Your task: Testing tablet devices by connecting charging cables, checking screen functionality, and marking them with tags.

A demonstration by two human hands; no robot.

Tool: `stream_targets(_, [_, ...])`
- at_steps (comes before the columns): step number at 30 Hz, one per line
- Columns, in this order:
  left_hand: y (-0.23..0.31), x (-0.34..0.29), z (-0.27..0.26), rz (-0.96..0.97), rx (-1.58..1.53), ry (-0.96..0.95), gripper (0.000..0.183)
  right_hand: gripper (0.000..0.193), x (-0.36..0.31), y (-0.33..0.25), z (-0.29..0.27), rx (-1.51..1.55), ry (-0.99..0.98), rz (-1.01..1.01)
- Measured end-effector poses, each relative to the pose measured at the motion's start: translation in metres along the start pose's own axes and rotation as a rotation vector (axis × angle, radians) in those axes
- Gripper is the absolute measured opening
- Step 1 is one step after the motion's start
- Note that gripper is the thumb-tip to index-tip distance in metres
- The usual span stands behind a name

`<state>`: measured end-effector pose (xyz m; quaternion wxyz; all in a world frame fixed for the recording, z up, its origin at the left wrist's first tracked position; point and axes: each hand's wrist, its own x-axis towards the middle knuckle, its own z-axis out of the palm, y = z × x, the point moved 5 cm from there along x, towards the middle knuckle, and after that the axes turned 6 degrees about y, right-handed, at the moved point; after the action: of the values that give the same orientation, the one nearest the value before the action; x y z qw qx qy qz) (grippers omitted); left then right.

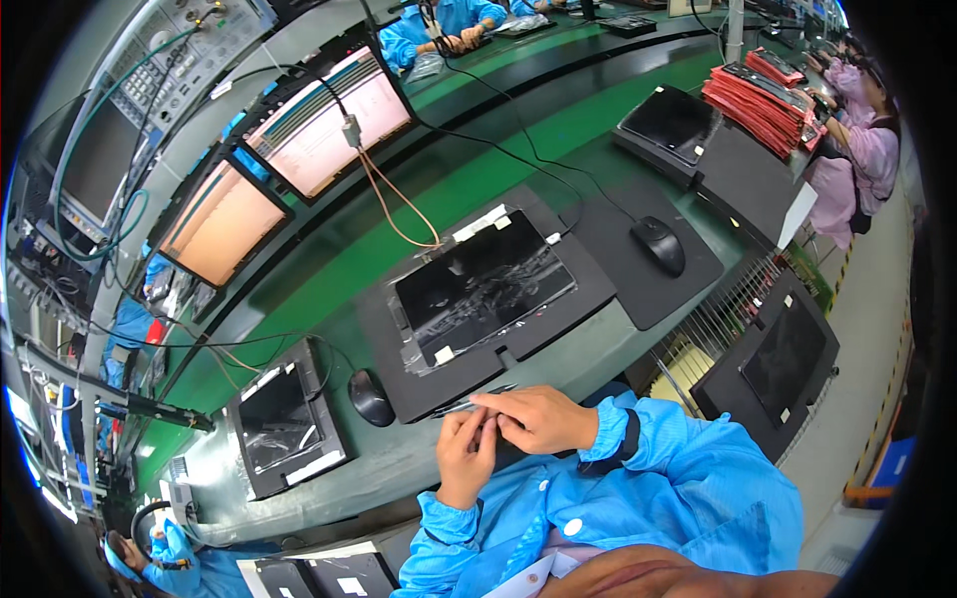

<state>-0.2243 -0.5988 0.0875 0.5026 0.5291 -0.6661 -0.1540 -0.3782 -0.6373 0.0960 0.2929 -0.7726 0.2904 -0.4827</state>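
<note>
**Your Hands Meet Just Below the Black Panel**

At your left, a smaller panel (279, 417) lies on the table (608, 349), and next comes a black mouse (371, 398), just beside the foam pad (391, 374). Your left hand (466, 463) is bent upward at the table's near edge, with its fingertips against those of your right hand (546, 419). So the grip is closed together, but I cannot tell whether something small is pinched inside.

The black panel (488, 284) lies flat on the pad, beyond both hands, its long axis slanting from lower left to upper right. Neither hand touches it, and which one is nearer is hard to judge. A thin, pen-like tool (507, 388) lies along nearly the same slant, partly hidden behind your right fingers; whether they touch it is not clear. Reflections and wrinkled film make the panel's surface difficult to read. Farther right is another mouse (658, 246).
</note>
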Motion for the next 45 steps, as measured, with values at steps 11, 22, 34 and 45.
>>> stream_targets(11, [-0.001,0.0,-0.002,0.043,0.033,0.039,0.016,0.043,0.003,-0.002,0.005,-0.035,-0.078,-0.045])
stream_targets(22, [-0.022,-0.003,-0.016,-0.143,-0.214,-0.115,0.013,0.038,-0.004,-0.001,0.03,-0.022,-0.123,-0.004])
stream_targets(34, [-0.035,-0.01,-0.022,-0.124,-0.362,-0.047,0.014,0.034,-0.017,0.018,0.037,-0.11,-0.155,0.166])
stream_targets(45, [-0.04,-0.003,-0.017,-0.125,-0.309,-0.033,0.012,0.034,0.003,-0.003,0.042,-0.109,-0.117,0.013])
